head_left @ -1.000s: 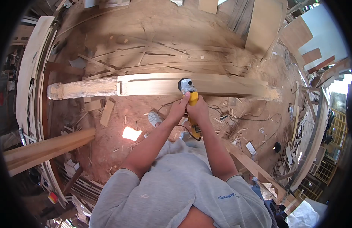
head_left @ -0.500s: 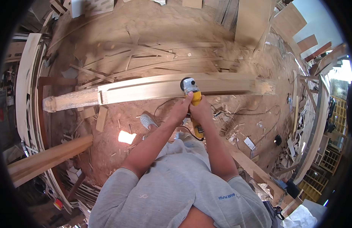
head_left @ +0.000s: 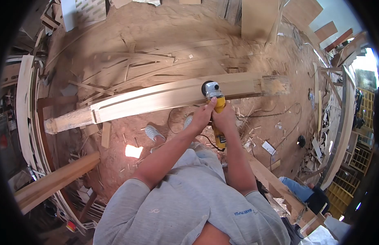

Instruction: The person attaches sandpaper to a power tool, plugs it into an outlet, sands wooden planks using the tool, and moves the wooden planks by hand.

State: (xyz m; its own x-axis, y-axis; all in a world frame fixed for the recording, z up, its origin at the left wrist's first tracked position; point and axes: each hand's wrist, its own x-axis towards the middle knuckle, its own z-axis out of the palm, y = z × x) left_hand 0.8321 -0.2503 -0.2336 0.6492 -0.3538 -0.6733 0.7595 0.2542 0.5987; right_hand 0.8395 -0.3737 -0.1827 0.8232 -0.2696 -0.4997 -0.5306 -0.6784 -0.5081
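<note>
Steadily, both hands grip a yellow angle grinder (head_left: 220, 136) over the pale wooden beam (head_left: 156, 102). The left hand (head_left: 202, 117) closes around the grinder's near side, its thumb pressed along the body just behind the metal head (head_left: 213, 89); the remaining fingers are partly hidden. The right hand (head_left: 224, 119) wraps the yellow body just beside the left, fingers curled; where its fingertips land cannot be told. Ahead of both hands, the dark disc (head_left: 206, 87) lies over the beam's face, though whether it touches the wood is unclear. Below the right hand, the grinder's rear end points back toward the wearer, with a black cord (head_left: 212, 141) curving beside it.

The beam runs crosswise beyond the hands, its rougher ends far to the left hand's left and to the right hand's right. Left of and below the left hand stands a patterned shoe (head_left: 154, 133); well right of and below the right hand, a white piece (head_left: 269, 148) lies on the dirt floor (head_left: 285, 122).
</note>
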